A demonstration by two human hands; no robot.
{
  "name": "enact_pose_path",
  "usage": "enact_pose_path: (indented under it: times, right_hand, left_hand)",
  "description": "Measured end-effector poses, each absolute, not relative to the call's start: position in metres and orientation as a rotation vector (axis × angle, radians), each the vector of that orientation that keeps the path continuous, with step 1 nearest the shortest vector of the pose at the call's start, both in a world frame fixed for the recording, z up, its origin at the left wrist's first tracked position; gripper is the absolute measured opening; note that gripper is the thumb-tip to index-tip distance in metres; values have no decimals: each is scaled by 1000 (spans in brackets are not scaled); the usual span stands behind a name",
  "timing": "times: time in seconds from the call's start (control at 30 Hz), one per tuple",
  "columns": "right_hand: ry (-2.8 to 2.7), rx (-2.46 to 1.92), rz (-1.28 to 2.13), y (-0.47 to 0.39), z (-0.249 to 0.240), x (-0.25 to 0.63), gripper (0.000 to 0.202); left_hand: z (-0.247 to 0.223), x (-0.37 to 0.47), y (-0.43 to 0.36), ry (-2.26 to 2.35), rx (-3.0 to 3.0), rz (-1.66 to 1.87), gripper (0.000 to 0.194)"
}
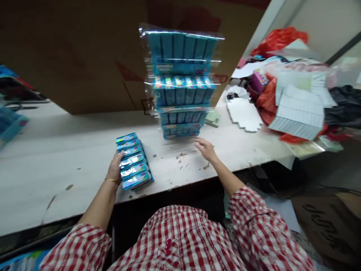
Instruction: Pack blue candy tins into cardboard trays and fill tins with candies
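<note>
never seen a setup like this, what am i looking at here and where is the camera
There is no machine here: one camera worn on a person's head looks forward and down at their own bare hands. On the white table, the left hand holds the side of a pack of six small blue boxes. The right hand is open near the foot of a tall blue display with rows of similar boxes and clear plastic around it; whether it touches is unclear. Behind that is a large cardboard box. To the right lie a white cut-out card and red plastic bags.
</note>
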State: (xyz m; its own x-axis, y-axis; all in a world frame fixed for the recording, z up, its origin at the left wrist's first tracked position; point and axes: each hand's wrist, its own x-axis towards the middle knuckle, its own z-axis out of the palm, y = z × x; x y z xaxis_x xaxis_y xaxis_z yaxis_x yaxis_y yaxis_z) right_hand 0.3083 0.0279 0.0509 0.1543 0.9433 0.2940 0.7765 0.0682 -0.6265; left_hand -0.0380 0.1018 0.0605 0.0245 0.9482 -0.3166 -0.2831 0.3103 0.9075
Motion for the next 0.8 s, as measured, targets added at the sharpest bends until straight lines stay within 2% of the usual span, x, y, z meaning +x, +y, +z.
enact_pose_path:
  times: [0.17,0.33,0.47,0.67,0.8]
  right_hand:
    - [-929,-2202,54,-39,17,476,34]
    - [-493,-2483,-328,-107,7,568,45]
    - [-341,-2601,-208,-120,-1,606,56]
    - [-208,-2616,-146,-115,-17,635,28]
    - [-198,-2527,-40,-120,-18,660,27]
  left_hand:
    - [68,-24,87,1452,671,1046,16]
    - [79,-2,65,1637,736,1045,10]
    - [87,11,57,1735,784,1083,10]
    - [91,17,56,1857,781,1081,12]
    - [89,19,57,1872,751,1094,11]
